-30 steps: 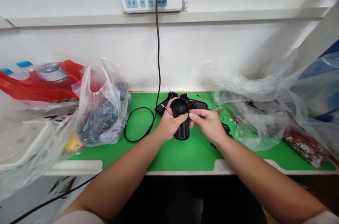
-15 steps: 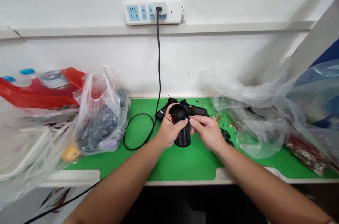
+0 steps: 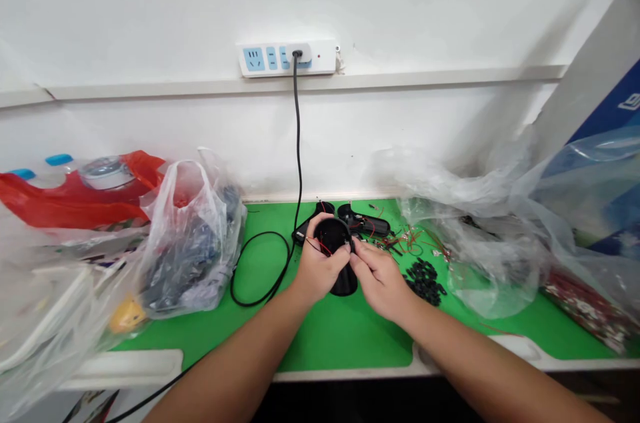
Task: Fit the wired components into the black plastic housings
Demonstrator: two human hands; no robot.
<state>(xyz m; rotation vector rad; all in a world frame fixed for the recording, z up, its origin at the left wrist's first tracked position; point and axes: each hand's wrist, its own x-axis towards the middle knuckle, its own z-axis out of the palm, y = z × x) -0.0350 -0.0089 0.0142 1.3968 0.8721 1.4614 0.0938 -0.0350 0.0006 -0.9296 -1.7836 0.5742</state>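
My left hand [image 3: 319, 268] is wrapped around a black plastic housing [image 3: 344, 286] with a round hollow head and a longer body. Its thumb lies across the front, and thin red wires [image 3: 325, 248] show inside the round part. My right hand [image 3: 379, 278] pinches at the housing's right edge, close to the left thumb. Whatever sits between those right fingertips is too small and covered to make out. Behind the hands lie similar black housings [image 3: 369, 223] with red wires. To the right is a pile of small black parts [image 3: 425, 282].
Loose red wires and bits [image 3: 411, 240] are scattered on the green mat [image 3: 345, 343]. A black cable [image 3: 299, 143] drops from the power strip [image 3: 327, 58] and loops at left. Filled plastic bags [image 3: 193, 256] stand left; crumpled clear plastic [image 3: 480, 210] lies right.
The view has tilted upward, so everything appears lower. The housing has turned slightly in my left hand, and my right fingers stay at its right edge. More of the black pile shows.
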